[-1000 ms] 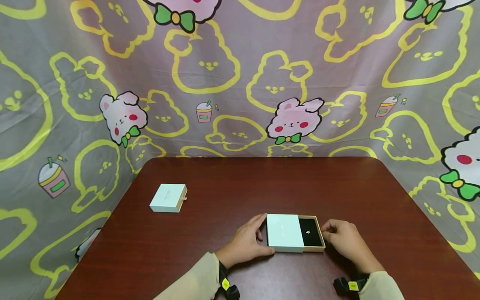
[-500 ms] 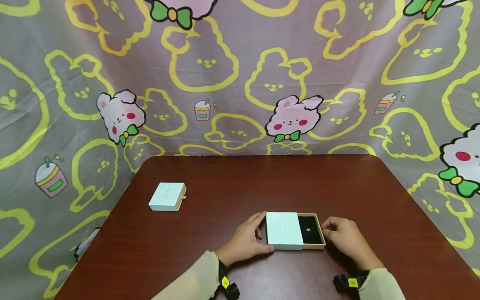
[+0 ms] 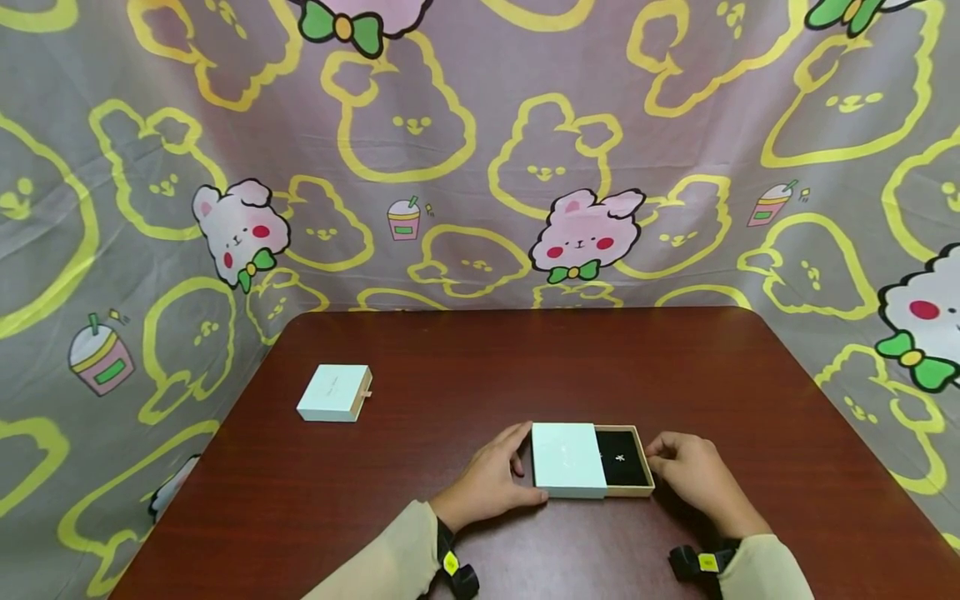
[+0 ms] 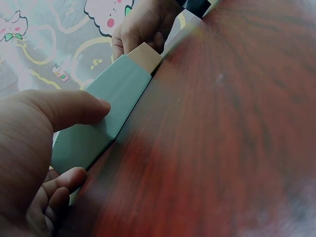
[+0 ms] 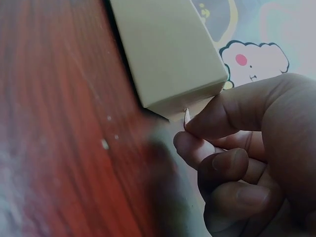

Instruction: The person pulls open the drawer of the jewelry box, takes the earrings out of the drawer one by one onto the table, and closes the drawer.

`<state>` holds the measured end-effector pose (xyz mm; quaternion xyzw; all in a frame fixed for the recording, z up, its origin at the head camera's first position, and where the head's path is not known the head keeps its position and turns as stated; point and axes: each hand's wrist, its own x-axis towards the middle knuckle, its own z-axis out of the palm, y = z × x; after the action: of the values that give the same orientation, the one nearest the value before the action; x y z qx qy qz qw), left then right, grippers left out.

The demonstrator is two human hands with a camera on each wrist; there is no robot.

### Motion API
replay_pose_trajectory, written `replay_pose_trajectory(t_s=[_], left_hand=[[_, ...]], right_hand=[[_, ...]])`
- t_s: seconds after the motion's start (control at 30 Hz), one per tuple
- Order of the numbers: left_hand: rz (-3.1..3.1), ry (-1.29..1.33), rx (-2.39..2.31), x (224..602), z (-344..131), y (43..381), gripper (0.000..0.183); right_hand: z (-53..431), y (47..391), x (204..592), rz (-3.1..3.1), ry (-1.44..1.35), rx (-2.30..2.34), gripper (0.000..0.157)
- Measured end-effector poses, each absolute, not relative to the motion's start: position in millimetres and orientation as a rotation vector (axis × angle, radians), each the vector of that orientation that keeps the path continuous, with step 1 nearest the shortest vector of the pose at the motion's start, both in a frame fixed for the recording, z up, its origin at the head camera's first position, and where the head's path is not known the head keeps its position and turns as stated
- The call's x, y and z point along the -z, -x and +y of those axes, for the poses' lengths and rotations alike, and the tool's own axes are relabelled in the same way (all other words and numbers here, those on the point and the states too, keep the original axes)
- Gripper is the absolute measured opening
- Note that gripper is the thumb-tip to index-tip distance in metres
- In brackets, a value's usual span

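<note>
A pale mint jewelry box sleeve (image 3: pixel 568 457) lies on the table with its tan drawer (image 3: pixel 630 492) partly out to the right. Inside the drawer is a black pad (image 3: pixel 624 473) bearing a small silvery star-like ornament (image 3: pixel 619 457). My left hand (image 3: pixel 487 479) grips the sleeve's left end, thumb along the near side and fingers at the far corner. At the drawer's right end, my right hand (image 3: pixel 692 475) pinches a small ribbon tab (image 5: pixel 187 118) between thumb and forefinger. The rest of the pad is hidden under the sleeve.
A second mint box (image 3: pixel 334 392), closed, with a little tab on its right side, sits at the back left of the brown table (image 3: pixel 465 358). Patterned cloth (image 3: pixel 450 150) hangs behind the table and along both sides.
The drawer has slid slightly farther right out of the sleeve, and my right hand has shifted right with it. My left hand stays on the sleeve.
</note>
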<state>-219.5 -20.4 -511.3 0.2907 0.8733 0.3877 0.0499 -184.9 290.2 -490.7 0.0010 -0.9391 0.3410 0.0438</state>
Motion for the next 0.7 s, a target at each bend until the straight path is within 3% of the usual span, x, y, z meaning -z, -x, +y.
replay_pose_trajectory(t_s=[0.7], left_hand=[[2.638,-0.868,-1.185,509.1,-19.4,219.2,0.101]], right_hand=[[296.0,184.9,492.1,-2.886,0.009,-1.04,0.005]])
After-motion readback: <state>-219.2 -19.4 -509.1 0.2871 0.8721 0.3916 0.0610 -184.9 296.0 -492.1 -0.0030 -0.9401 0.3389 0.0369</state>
